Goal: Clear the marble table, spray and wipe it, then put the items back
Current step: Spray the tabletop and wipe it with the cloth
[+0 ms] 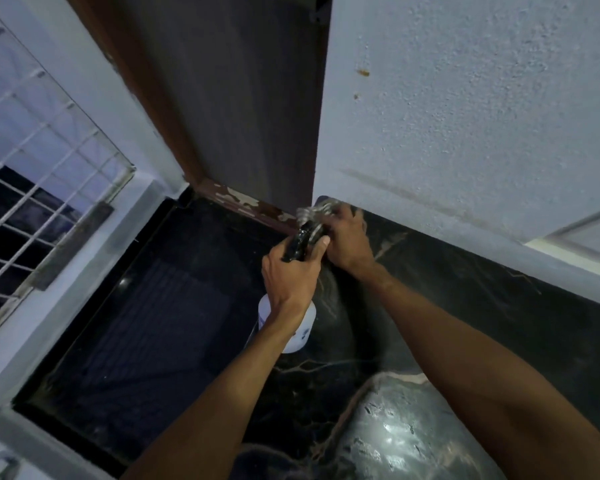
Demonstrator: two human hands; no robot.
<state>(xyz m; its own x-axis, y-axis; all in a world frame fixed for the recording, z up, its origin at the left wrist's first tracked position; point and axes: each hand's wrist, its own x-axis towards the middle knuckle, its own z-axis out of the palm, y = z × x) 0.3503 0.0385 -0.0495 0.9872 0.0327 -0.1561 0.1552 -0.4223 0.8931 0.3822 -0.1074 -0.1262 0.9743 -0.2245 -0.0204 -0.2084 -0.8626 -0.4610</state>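
A white spray bottle [302,329] with a black trigger head [297,244] hangs above the black marble table [174,323]. My left hand [291,278] grips the bottle's neck just under the trigger. My right hand [347,237] is closed around the nozzle end of the head, beside a blurred grey-white thing [310,213] at the far corner; I cannot tell what that thing is. Both hands are over the table's back edge, close to the wall.
A pale blue wall [465,116] rises on the right and a dark door with a peeling brown frame [243,200] stands behind the table. A window with a white grille [32,174] is on the left. The marble reflects light at the bottom right.
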